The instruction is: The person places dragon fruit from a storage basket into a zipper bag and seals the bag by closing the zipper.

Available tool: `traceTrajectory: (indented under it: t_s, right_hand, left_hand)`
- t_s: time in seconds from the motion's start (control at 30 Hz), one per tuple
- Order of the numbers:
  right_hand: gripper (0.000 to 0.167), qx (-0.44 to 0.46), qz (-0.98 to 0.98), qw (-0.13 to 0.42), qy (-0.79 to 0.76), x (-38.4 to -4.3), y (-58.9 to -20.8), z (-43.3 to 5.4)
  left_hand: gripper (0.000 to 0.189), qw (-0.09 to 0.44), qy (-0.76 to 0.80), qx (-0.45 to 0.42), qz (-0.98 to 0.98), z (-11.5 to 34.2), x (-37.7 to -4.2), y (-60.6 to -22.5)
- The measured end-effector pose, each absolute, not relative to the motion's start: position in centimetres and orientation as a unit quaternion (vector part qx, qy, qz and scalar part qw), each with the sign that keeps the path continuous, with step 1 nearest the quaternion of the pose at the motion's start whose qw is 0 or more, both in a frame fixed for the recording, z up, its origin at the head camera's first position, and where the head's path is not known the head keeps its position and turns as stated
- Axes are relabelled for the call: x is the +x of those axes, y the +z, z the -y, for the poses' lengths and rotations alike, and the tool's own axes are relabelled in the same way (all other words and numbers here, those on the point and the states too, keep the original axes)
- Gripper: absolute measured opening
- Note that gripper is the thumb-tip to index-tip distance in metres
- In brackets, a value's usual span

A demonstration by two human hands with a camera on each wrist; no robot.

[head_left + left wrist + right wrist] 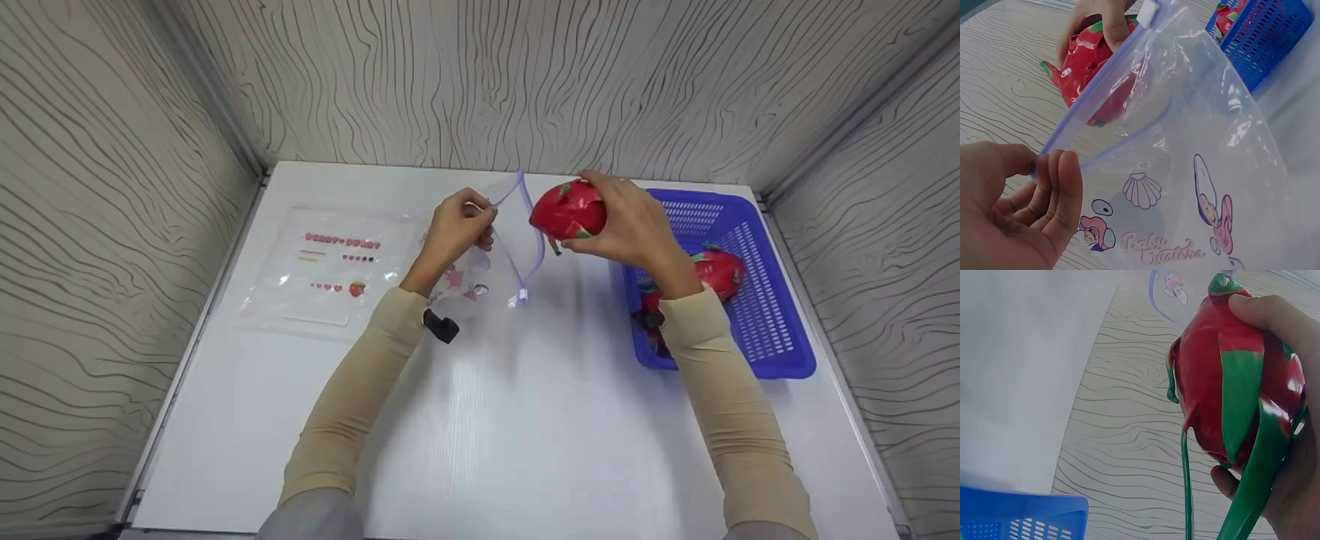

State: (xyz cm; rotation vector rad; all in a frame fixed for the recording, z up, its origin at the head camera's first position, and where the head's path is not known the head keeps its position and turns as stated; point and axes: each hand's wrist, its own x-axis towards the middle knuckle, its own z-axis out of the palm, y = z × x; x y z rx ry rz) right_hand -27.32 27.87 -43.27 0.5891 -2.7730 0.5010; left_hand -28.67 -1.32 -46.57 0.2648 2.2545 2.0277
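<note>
A clear zip bag with a purple edge and a white slider hangs with its mouth spread apart. My left hand pinches the purple rim between thumb and fingers. In my right hand is a red dragon fruit with green scales, gripped from the side. The fruit is right at the bag's mouth, seen through the clear film in the left wrist view; whether it touches the rim I cannot tell. Pink drawings and lettering mark the bag's side.
At the right stands a blue plastic basket holding more dragon fruit, partly hidden by the right forearm. Another clear printed bag lies flat on the white table at the left. Patterned panels enclose the table.
</note>
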Motion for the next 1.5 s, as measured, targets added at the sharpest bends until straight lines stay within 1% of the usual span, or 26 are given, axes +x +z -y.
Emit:
traceTrajectory:
  t_s: [0.23, 0.53, 1.2, 1.5]
  right_hand:
    - [0.101, 0.207, 0.954, 0.128, 0.174, -27.4, -43.5, -27.3]
    - [0.103, 0.202, 0.958, 0.109, 0.169, -27.2, -43.8, -26.3]
    - [0.103, 0.225, 0.958, 0.118, 0.135, -26.8, -44.2, -24.5]
    - [0.104, 0.23, 0.958, 0.117, 0.128, -26.8, -45.0, -24.0]
  left_hand:
    - [0.009, 0.05, 0.656, 0.086, -0.748, 1.2, -28.6, -46.4]
    - [0.008, 0.048, 0.663, 0.095, -0.741, 1.0, -28.4, -46.3]
    - [0.007, 0.045, 0.66, 0.106, -0.742, 0.5, -28.4, -46.9]
    - [0.009, 0.056, 0.662, 0.117, -0.739, 0.2, -28.2, -47.2]
